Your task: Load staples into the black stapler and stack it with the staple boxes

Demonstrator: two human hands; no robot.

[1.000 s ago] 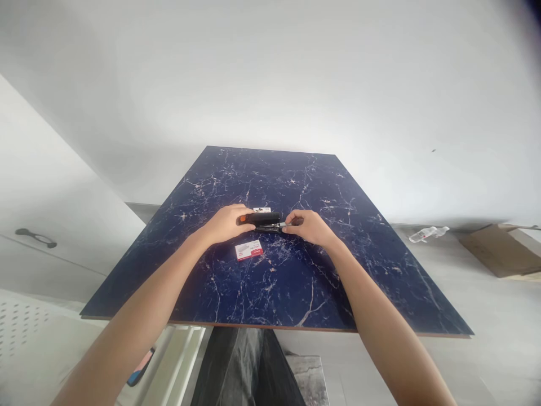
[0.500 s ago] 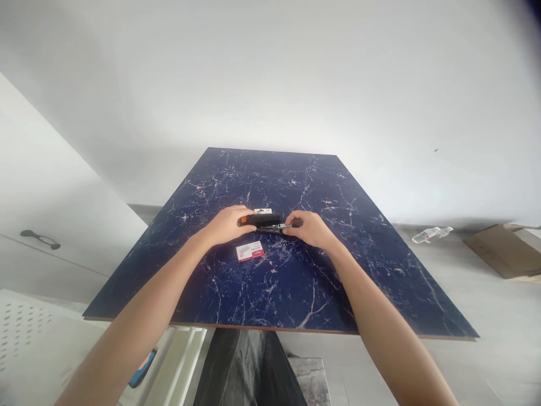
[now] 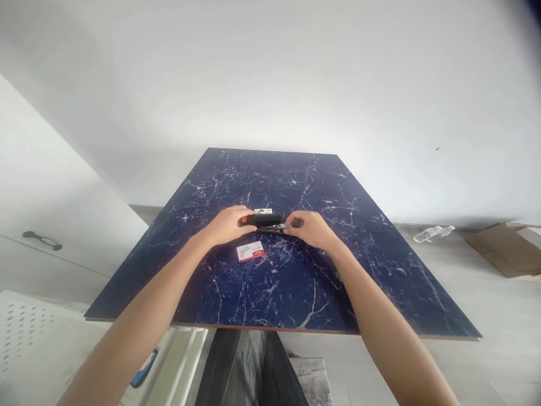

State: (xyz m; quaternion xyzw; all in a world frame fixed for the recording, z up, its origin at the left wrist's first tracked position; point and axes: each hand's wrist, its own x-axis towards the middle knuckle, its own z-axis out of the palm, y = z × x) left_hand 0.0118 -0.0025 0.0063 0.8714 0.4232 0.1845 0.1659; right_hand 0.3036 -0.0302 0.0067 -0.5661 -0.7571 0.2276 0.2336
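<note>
A black stapler (image 3: 266, 219) with an orange part at its left end lies crosswise on the dark blue marbled table (image 3: 274, 304). My left hand (image 3: 230, 225) is closed around that left end, thumb on the near side. At the other end, my right hand (image 3: 307, 227) pinches a small metal piece (image 3: 286, 226) that meets the stapler's open front; its exact form is too small to make out. A small white and red box (image 3: 250, 251) lies just in front of the stapler. Behind the stapler, a white card or packet (image 3: 263, 211) shows in part.
To the left is a white cabinet with a dark handle (image 3: 42, 240). Below the table's left front corner, a blue-screened phone (image 3: 144, 367) shows beside my left forearm. On the floor at right lie clear plastic bottles (image 3: 433, 233) and a cardboard box (image 3: 507, 248).
Both hands keep their places at the stapler's two ends. The whole view has shifted very slightly; nothing on the table has visibly moved.
</note>
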